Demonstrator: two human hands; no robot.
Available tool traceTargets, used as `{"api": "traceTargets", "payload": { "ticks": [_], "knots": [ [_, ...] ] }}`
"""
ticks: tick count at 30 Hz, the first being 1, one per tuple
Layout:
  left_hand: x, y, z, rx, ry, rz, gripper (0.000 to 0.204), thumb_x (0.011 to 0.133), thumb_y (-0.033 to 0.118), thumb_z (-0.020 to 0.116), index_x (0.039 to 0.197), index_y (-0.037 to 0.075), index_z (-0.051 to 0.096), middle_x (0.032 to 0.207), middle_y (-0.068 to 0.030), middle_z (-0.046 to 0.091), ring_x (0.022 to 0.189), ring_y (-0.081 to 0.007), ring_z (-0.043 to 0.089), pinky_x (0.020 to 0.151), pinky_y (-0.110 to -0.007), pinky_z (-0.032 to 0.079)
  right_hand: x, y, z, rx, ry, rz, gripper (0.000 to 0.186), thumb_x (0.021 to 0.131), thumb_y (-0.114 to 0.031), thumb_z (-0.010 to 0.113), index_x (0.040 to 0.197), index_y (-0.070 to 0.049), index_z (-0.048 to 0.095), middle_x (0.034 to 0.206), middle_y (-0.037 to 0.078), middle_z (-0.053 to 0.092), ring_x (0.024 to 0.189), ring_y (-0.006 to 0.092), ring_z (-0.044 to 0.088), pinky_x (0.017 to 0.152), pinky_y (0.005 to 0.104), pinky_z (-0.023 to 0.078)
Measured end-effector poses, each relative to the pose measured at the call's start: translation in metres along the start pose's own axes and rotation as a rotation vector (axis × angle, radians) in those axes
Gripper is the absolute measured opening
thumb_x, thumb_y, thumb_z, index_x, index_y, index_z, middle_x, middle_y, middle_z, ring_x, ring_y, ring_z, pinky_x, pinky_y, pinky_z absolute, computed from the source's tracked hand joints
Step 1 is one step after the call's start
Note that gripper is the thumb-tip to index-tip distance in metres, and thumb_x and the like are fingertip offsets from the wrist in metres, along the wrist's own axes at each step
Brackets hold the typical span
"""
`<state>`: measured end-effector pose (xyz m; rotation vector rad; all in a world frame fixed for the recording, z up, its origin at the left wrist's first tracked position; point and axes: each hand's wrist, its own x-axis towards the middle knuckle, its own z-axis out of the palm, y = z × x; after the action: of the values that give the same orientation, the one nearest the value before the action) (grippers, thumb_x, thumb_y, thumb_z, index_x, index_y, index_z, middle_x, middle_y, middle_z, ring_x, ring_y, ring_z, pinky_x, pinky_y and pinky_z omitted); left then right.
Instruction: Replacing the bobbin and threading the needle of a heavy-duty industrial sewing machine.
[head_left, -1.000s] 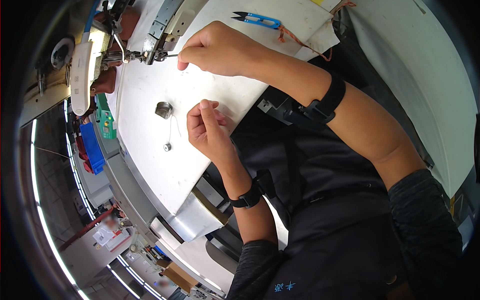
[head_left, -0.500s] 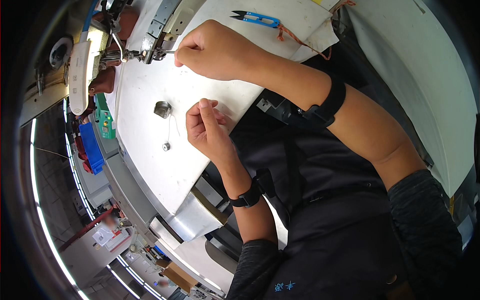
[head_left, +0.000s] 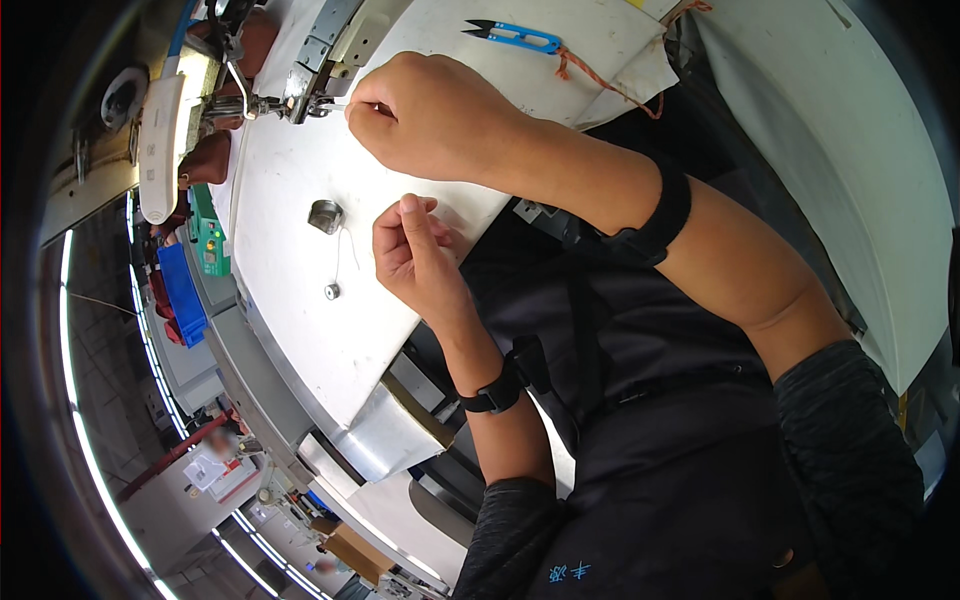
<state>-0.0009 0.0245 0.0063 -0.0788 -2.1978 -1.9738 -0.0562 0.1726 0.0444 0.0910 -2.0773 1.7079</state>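
Note:
My right hand is closed in a pinch at the needle end of a sewing machine. A thin metal piece shows at its fingertips, next to the presser foot parts; most of it is hidden. Below, my left hand hovers over the white table with fingers curled in and thumb up against them. Nothing shows in it. Left of that hand lie a small metal case and a small round bobbin, with a thread running between them.
Blue thread snips with an orange cord lie at the far edge. A metal tray-like bracket juts from the table's near left edge. A green box and a blue bin stand beyond the table.
My right hand has dropped slightly and turned a little at the wrist, staying at the machine's needle end. My left hand has hardly moved. The case and bobbin lie as before.

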Motion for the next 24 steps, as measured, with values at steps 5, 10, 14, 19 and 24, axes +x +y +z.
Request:
{"api": "traceTargets", "payload": {
  "ticks": [5, 10, 14, 19, 24],
  "knots": [
    [0.0006, -0.0018, 0.0005, 0.036, 0.019, 0.033, 0.023, 0.102, 0.02, 0.063, 0.09, 0.0, 0.063, 0.078, -0.007, 0.066, 0.053, -0.004, 0.049, 0.047, -0.019, 0.038, 0.0, -0.0002, -0.0016, -0.003, -0.006, -0.005, 0.028, 0.086, -0.014, 0.054, 0.061, -0.001, 0.056, 0.051, 0.014, 0.05, 0.044, 0.0236, 0.045, 0.049, 0.038, 0.041],
    [0.0002, -0.0007, 0.0016, 0.032, 0.017, 0.028, 0.024, 0.102, 0.02, 0.063, 0.09, 0.0, 0.062, 0.077, -0.0065, 0.065, 0.052, -0.0043, 0.048, 0.047, -0.019, 0.038, 0.0003, -0.0007, -0.0014, -0.025, -0.026, 0.028, 0.029, 0.086, -0.013, 0.054, 0.06, -0.001, 0.053, 0.05, 0.013, 0.049, 0.043, 0.023, 0.046, 0.049, 0.0381, 0.04],
    [-0.0001, -0.0008, 0.0017, 0.039, 0.023, 0.03, 0.024, 0.102, 0.02, 0.063, 0.09, 0.0, 0.062, 0.075, -0.006, 0.064, 0.052, -0.0044, 0.047, 0.048, -0.019, 0.037, -0.0022, -0.0021, -0.0021, -0.036, -0.001, 0.058, 0.029, 0.085, -0.013, 0.054, 0.059, -0.001, 0.052, 0.05, 0.014, 0.048, 0.043, 0.0232, 0.045, 0.048, 0.0386, 0.039],
    [0.0001, -0.0018, 0.002, 0.04, 0.019, 0.035, 0.024, 0.102, 0.02, 0.063, 0.09, 0.0, 0.062, 0.075, -0.0057, 0.063, 0.052, -0.0044, 0.047, 0.047, -0.019, 0.037, -0.0002, -0.0014, 0.0007, -0.043, 0.027, 0.001, 0.029, 0.085, -0.014, 0.055, 0.059, -0.001, 0.052, 0.051, 0.014, 0.05, 0.044, 0.0256, 0.046, 0.049, 0.0392, 0.04],
    [0.001, -0.0028, 0.0012, 0.044, 0.026, 0.037, 0.024, 0.102, 0.021, 0.064, 0.09, 0.0, 0.062, 0.075, -0.0054, 0.063, 0.052, -0.0042, 0.047, 0.047, -0.019, 0.037, -0.0012, -0.0009, 0.0033, -0.065, 0.022, 0.04, 0.028, 0.085, -0.013, 0.054, 0.059, -0.001, 0.052, 0.052, 0.016, 0.05, 0.045, 0.027, 0.047, 0.049, 0.0406, 0.04]
  ]
}}
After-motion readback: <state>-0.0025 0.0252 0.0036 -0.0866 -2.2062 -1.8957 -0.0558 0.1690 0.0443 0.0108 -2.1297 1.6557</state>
